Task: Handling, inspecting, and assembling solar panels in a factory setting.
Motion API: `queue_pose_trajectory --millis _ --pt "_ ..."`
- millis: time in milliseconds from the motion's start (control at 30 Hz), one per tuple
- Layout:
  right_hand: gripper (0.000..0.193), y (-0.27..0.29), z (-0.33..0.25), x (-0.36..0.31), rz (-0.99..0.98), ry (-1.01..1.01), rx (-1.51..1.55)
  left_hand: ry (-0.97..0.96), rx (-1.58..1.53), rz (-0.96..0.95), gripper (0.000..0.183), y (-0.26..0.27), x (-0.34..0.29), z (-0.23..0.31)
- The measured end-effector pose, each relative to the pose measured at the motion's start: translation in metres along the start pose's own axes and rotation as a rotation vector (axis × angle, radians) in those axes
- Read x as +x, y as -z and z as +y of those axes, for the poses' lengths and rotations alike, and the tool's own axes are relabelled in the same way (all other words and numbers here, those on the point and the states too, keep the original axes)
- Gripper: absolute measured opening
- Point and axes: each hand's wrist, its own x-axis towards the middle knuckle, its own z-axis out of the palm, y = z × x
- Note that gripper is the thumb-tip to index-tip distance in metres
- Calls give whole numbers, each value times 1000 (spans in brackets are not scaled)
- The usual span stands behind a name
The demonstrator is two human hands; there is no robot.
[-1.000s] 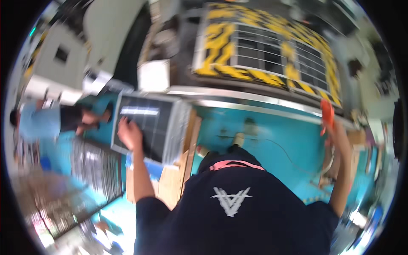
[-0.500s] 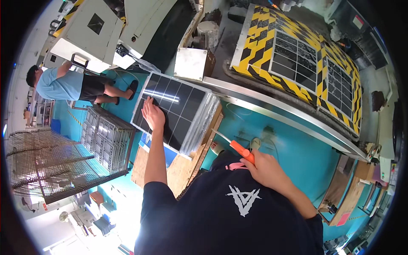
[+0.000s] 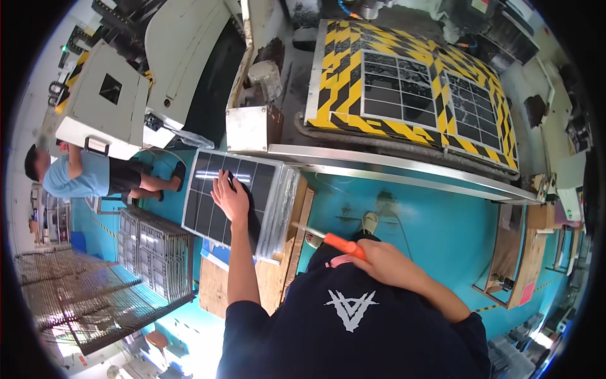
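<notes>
Hands at the panel stack
Left hand lies spread flat on the top panel; right hand is fisted around an orange-handled tool beside the stack

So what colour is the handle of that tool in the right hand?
Orange, on the tool in the right hand; head view.

Teal painted floor throughout, long metal rail crossing it. Yellow-black hazard-striped grated platform beyond the rail; grey-white machine cabinets top left. Bright glare along the lower left edge.
</notes>
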Motion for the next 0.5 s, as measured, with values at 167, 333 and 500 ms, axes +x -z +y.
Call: queue_pose_trajectory --millis 167,333,500 --pt "36 38 51 -15 484 -195 35 -79 79 40 37 -2 -1 -5" --pt "39 63 88 -32 741 -395 -255 -73 110 57 37 -5 -1 -6" --pt "43 76 110 -48 736 -489 -226 -72 133 24 37 -6 0 -9"
